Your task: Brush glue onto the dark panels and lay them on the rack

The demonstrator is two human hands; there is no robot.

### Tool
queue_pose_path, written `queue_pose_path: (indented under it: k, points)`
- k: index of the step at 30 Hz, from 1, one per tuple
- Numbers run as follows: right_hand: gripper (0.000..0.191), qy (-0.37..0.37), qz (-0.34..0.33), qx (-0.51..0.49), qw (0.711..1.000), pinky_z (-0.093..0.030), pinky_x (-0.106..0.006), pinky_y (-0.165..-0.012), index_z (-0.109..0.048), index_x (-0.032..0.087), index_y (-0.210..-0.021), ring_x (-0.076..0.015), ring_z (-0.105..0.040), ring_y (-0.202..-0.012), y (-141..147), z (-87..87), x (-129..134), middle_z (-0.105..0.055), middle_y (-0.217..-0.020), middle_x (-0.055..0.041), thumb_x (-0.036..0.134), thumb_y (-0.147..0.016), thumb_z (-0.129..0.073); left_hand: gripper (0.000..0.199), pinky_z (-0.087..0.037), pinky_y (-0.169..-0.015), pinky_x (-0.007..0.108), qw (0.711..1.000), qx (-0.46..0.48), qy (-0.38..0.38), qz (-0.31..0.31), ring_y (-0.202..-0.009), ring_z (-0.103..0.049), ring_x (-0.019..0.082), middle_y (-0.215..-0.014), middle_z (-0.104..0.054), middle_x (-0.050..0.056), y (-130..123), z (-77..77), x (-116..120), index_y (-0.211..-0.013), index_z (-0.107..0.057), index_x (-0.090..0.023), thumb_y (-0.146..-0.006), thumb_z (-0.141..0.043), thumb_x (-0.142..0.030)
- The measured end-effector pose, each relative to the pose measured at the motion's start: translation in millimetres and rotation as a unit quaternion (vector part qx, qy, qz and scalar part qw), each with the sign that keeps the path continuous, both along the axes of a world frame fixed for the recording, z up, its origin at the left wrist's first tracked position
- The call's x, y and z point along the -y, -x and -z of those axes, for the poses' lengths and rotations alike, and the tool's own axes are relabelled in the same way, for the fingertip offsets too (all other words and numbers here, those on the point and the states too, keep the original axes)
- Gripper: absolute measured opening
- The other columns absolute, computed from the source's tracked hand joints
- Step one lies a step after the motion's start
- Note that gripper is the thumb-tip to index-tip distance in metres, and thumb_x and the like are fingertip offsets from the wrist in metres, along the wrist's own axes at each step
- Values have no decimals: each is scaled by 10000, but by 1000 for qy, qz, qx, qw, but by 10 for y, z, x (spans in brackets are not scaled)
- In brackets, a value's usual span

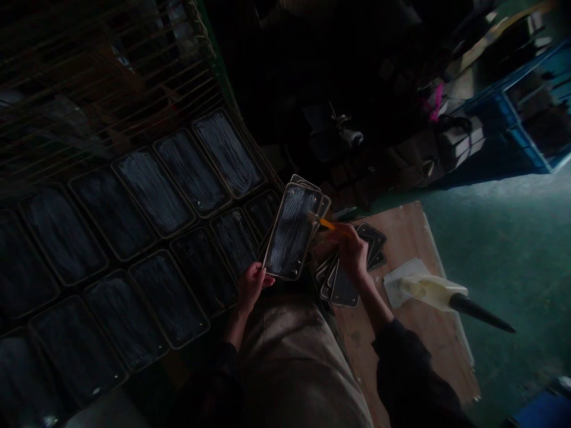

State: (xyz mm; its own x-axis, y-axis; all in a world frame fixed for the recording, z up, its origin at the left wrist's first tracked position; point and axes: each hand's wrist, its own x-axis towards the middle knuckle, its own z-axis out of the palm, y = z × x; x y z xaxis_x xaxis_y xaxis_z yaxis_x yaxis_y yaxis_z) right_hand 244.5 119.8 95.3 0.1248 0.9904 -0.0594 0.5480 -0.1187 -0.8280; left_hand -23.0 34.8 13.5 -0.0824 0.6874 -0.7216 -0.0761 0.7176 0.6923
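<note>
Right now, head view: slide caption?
Left hand holds dark rectangular plate; right hand holds orange-handled brush over it.

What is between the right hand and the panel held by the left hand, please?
In the head view, an orange-handled brush reaches from the right hand to the dark panel.

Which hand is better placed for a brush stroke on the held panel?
Probably the right hand: it holds the orange-handled brush, tip at the panel, while the left hand grips the panel's lower corner.
</note>
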Motion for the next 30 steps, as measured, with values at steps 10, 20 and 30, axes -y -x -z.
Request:
queue_pose_path:
  k: [10,20,30]
  points:
    - [255,74,-97,45,992,-489,-219,-622,-593,190,-1131,-159,-663,-688,264,-61,662,-696,-811,-40,290,-985,-410,363,-598,-610,314,997,43,27,-57,-614,-719,193,-664,-711,30,-43,31,55,-918,-492,-167,-749,-669,-435]
    - [252,105,-40,-106,988,-536,-248,-711,-576,211,-1151,-185,-701,-770,595,-104,611,-709,-831,-38,345,-987,-440,422,-589,-569,296,998,28,20,-51,-594,-711,193,-654,-676,8,-33,31,70,-955,-517,-157,-727,-689,-468]
    - [255,151,-37,-135,979,-535,-239,-652,-578,194,-1115,-180,-691,-707,950,190,956,-702,-791,-40,357,-982,-435,373,-593,-600,277,998,17,30,-44,-623,-714,174,-693,-698,30,-34,29,74,-1019,-571,-136,-788,-650,-418]
